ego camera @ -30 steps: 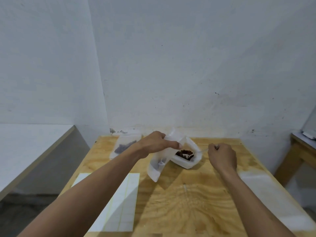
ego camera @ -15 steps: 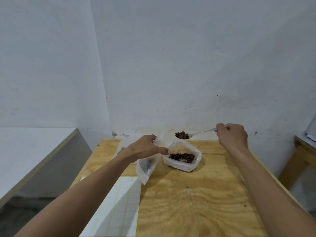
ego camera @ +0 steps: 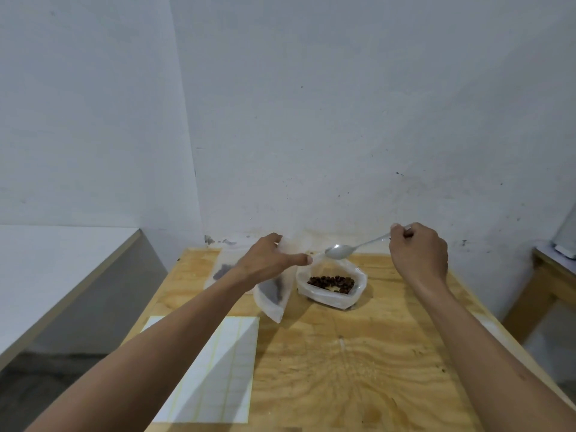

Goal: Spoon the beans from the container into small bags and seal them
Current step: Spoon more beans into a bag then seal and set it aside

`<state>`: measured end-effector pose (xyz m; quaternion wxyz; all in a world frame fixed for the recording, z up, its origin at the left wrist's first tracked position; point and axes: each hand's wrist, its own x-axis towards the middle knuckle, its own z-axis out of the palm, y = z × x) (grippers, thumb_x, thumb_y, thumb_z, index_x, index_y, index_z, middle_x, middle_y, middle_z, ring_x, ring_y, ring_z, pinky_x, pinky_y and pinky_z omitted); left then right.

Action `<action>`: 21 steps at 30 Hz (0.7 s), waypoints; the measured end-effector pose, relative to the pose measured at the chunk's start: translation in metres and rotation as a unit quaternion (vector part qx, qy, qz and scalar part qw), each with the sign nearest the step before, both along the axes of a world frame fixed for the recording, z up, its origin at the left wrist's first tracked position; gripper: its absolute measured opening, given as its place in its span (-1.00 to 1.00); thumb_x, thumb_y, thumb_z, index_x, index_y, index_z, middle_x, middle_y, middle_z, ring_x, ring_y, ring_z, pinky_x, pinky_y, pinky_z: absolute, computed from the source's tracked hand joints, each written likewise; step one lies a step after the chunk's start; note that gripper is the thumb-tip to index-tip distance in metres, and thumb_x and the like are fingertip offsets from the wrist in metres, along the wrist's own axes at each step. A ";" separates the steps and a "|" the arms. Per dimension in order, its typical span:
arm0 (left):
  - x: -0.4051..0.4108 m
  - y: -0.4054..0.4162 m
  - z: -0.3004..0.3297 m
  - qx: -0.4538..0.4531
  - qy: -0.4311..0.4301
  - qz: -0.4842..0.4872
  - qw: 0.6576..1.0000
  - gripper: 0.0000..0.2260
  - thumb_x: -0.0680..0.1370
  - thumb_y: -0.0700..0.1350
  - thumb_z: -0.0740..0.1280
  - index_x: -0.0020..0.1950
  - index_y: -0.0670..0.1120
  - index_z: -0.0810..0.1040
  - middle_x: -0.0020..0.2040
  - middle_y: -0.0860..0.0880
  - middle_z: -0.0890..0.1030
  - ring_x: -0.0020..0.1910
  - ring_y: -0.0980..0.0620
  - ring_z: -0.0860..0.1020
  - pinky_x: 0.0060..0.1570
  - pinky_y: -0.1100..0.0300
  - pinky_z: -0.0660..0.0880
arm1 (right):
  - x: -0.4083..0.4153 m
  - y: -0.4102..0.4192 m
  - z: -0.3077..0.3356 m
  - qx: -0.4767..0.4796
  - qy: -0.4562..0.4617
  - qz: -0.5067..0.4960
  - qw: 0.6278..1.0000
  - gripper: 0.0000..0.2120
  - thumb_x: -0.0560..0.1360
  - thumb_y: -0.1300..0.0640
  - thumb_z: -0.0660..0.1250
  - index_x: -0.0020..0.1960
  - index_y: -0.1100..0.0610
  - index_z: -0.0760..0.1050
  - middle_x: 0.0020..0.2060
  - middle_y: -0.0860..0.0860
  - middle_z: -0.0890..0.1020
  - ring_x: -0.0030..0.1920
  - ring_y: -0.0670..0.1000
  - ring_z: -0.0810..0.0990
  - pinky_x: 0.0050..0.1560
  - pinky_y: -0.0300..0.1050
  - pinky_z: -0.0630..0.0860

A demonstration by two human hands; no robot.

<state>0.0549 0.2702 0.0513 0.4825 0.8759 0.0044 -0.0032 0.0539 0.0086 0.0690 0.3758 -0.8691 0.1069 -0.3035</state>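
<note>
A plywood table (ego camera: 343, 353) fills the lower half of the view, set against a white wall. At about 7 o'clock on it lies a white sheet of labels (ego camera: 215, 369) ruled with faint yellow lines. Near the table's centre, towards 12 o'clock, sits the container (ego camera: 330, 291), a clear plastic bag rolled open, with dark beans (ego camera: 332, 281) at its bottom. Just beside it at 9 o'clock hangs a small bag (ego camera: 274, 291), translucent, with dark beans showing through its lower part; its bottom corner reaches the table. The left hand (ego camera: 269, 261) grips this bag by its top, fingers curled round the mouth and thumb pointing towards the container. Behind it, at 11 o'clock, another small bag with beans (ego camera: 223, 271) lies flat. The right hand (ego camera: 417, 254) pinches the handle of a metal spoon (ego camera: 338, 251), fingers curled tight; the bowl looks empty and hovers above the container, near the held bag's mouth.
</note>
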 end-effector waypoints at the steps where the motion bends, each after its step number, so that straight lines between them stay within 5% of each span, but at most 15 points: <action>1: 0.001 0.000 0.000 -0.018 -0.004 0.016 1.000 -0.33 0.33 0.26 0.57 0.30 -0.05 0.49 0.10 0.06 0.60 0.06 0.06 0.58 -0.04 0.14 0.47 | 0.000 -0.003 -0.008 0.001 0.024 -0.008 1.000 -0.57 0.63 0.03 0.21 -0.32 0.27 0.46 -0.43 0.17 0.55 -0.40 0.16 0.49 -0.39 -0.08 0.36; 6: 0.001 -0.005 0.007 -0.126 -0.006 0.062 0.990 -0.13 0.30 0.34 0.56 0.44 -0.07 0.38 0.30 0.02 0.52 0.26 -0.03 0.51 0.23 0.01 0.48 | -0.001 -0.011 -0.055 -0.006 0.134 -0.011 0.991 -0.51 0.64 -0.10 0.24 -0.37 0.15 0.43 -0.47 0.06 0.48 -0.42 0.13 0.46 -0.36 -0.08 0.34; 8: -0.001 -0.009 0.013 -0.160 -0.009 0.073 0.984 -0.13 0.32 0.33 0.56 0.45 -0.09 0.35 0.31 0.01 0.51 0.29 -0.04 0.49 0.22 0.02 0.46 | -0.003 -0.007 -0.061 -0.042 0.148 -0.029 0.988 -0.53 0.56 -0.28 0.27 0.04 0.15 0.58 -0.05 0.15 0.63 -0.06 0.22 0.61 -0.11 0.04 0.52; 9: -0.001 -0.011 0.015 -0.168 -0.011 0.076 0.983 -0.13 0.31 0.33 0.56 0.44 -0.09 0.35 0.30 0.00 0.52 0.28 -0.05 0.50 0.22 0.01 0.48 | -0.007 -0.003 -0.057 -0.052 0.136 -0.027 0.989 -0.37 0.52 -0.33 0.30 0.33 0.17 0.46 0.23 0.19 0.54 0.19 0.23 0.55 0.08 0.12 0.53; 11: 0.000 -0.014 0.019 -0.175 -0.010 0.075 0.982 -0.13 0.28 0.36 0.57 0.39 -0.09 0.37 0.25 0.01 0.54 0.24 -0.04 0.54 0.20 0.00 0.52 | -0.016 0.010 -0.044 -0.020 0.076 0.049 0.996 -0.19 0.47 -0.36 0.35 0.53 0.11 0.25 0.45 0.10 0.35 0.39 0.13 0.43 0.27 0.12 0.48; 15: 0.002 -0.028 0.025 -0.170 -0.005 0.068 0.983 -0.10 0.18 0.45 0.56 0.27 -0.11 0.45 0.14 -0.01 0.60 0.12 -0.02 0.60 0.10 0.02 0.59 | -0.033 0.047 -0.020 0.122 0.207 0.328 0.914 -0.35 0.36 -0.36 0.48 0.32 -0.03 0.51 0.20 -0.13 0.63 0.17 -0.09 0.63 0.10 -0.12 0.57; 18: 0.000 -0.032 0.027 -0.163 -0.005 0.066 0.984 -0.18 0.25 0.46 0.52 0.21 -0.12 0.45 0.05 -0.06 0.62 -0.02 0.00 0.63 0.01 0.02 0.60 | -0.027 0.059 -0.037 0.147 0.232 0.370 0.888 -0.71 0.36 -0.01 0.59 0.05 0.02 0.69 -0.04 -0.02 0.76 -0.02 0.01 0.73 0.10 0.11 0.65; 21: 0.000 -0.022 0.025 -0.219 -0.035 0.049 0.974 -0.47 0.47 0.24 0.50 0.22 -0.13 0.56 0.00 -0.14 0.63 -0.22 0.02 0.60 -0.10 0.03 0.62 | -0.024 0.057 -0.045 0.254 0.230 0.377 0.861 -0.79 0.41 0.26 0.57 0.04 0.14 0.72 -0.04 0.12 0.76 -0.07 0.08 0.75 -0.05 -0.02 0.67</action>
